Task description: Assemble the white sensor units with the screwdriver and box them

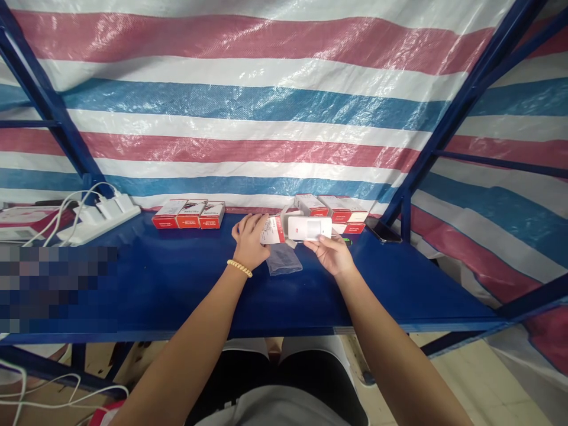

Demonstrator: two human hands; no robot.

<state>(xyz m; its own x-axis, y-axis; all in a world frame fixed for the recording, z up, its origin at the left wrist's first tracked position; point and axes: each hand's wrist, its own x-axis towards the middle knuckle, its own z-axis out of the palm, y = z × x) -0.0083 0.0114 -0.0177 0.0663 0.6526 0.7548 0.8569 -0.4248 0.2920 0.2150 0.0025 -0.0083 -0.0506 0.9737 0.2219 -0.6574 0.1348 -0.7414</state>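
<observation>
My left hand (249, 239), a bead bracelet on its wrist, holds a small red-and-white box (273, 229) just above the blue shelf (177, 284). My right hand (331, 251) grips a white rectangular device (309, 228) right beside the box's open end. Under both hands a clear plastic bag (284, 259) lies flat on the shelf.
Three red-and-white boxes (189, 214) sit in a row at the back left, more boxes (337, 210) are piled at the back right. A black phone (384, 231) lies at the right, a white power strip (100, 218) with cables at the left. A striped tarp hangs behind.
</observation>
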